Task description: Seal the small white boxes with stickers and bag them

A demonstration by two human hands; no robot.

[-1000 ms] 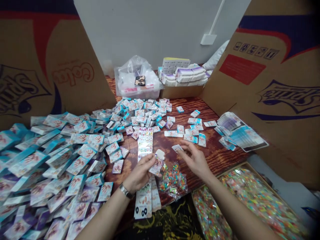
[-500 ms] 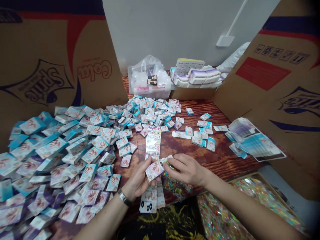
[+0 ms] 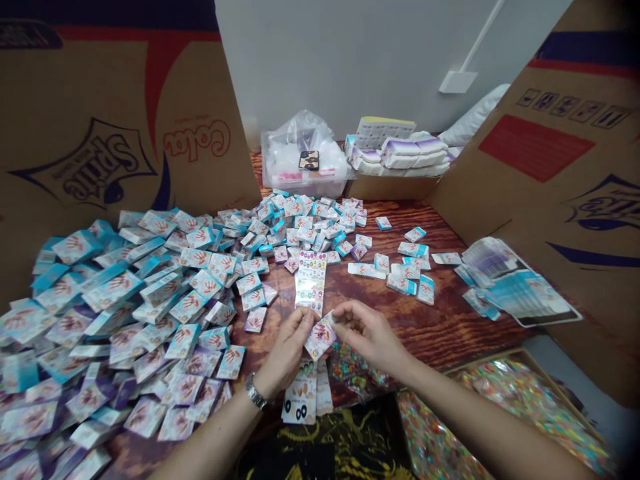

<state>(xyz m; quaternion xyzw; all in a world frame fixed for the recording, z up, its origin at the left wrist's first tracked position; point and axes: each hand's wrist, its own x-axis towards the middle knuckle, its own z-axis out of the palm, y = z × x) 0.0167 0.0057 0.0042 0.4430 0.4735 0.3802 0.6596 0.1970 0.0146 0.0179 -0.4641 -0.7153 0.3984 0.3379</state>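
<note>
A small white and purple box [image 3: 320, 339] with a hand print on it is held between my hands above the table's front edge. My left hand [image 3: 289, 343], with a metal watch on its wrist, grips the box's left side. The fingers of my right hand [image 3: 367, 333] pinch the box's upper right end. Just beyond lies a sheet of small round stickers [image 3: 310, 283]. Below my hands, strips of printed cards [image 3: 300, 400] hang near the edge. Small bags of colourful beads [image 3: 353, 363] lie under my right hand.
A large heap of small boxes [image 3: 115, 287] covers the left side. Flattened boxes [image 3: 515, 283] lie to the right. Tall cartons [image 3: 200, 180] stand at both sides. Behind are a plastic tub [image 3: 305, 177] and a carton of flat packs [image 3: 395, 187]. A carton of colourful bags [image 3: 500, 387] is lower right.
The box in my hands has turned more upright, and my right fingers have closed at its upper end. The whole view has shifted slightly.
</note>
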